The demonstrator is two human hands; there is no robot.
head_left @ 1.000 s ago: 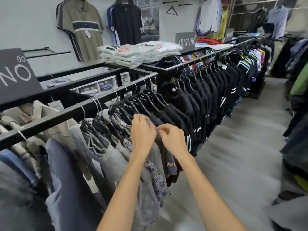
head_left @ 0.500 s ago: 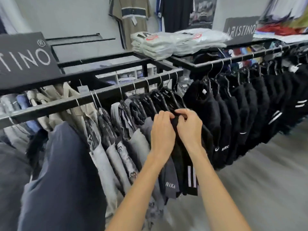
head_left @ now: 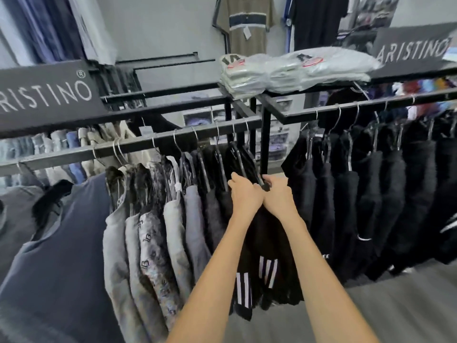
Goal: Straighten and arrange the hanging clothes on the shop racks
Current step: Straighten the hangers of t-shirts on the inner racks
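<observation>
Fingers grip black garment | rack post behind | gap right

pale grey wall across upper frame, evenly lit. thin black wall rail fixed to it, upper centre. dark sign boards with white "aristino" lettering: left sign at mid left, right sign at upper right. smooth grey floor, lower right. pale cubby shelving at centre, blurred.
</observation>
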